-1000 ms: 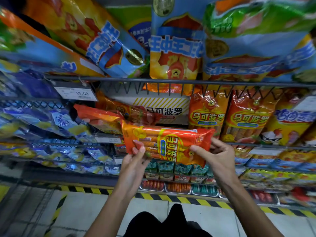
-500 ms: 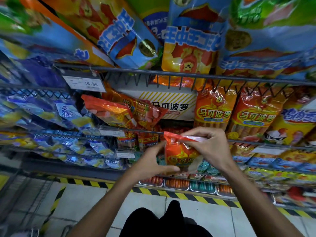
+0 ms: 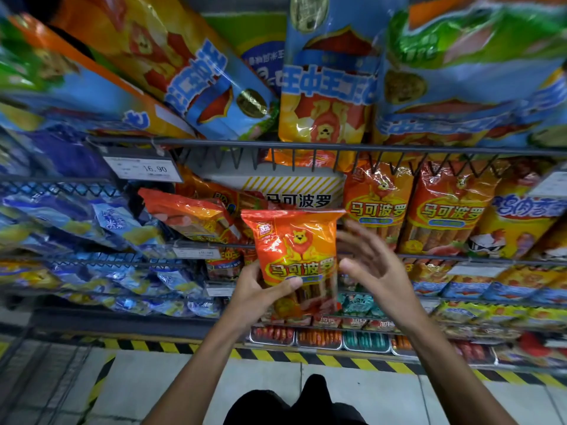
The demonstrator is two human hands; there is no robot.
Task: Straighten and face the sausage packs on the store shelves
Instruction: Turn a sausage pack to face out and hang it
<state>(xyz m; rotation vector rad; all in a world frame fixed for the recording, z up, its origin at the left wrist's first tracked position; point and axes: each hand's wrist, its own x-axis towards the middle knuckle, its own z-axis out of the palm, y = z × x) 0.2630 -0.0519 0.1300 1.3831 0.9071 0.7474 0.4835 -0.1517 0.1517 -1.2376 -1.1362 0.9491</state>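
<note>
- The left hand (image 3: 260,291) grips the orange and red plastic sausage pack (image 3: 296,256) at its lower left part, thumb across the front and the other fingers curled behind. I think it holds the pack upright so that the printed face looks outward before it goes to the shelf.
- The right hand (image 3: 372,265) is just beside the right edge of the pack with fingers spread and relaxed. Whether it touches the pack is hard to tell, because the fingers are blurred.
- The pack is in the air in front of the middle wire shelf (image 3: 306,147), left of the 2 upright orange packs (image 3: 414,210) of the same kind, which already face forward.
- Behind it, a white carton with yellow stripes (image 3: 294,191) shows in a gap, probably the place for this pack.
- To the far left, a tilted orange pack (image 3: 187,213) lies on its side and still needs straightening.
- The held pack is glossy, a little wrinkled at the top seal, with a cartoon lion, yellow characters, and sausages visible through the lower part.
</note>
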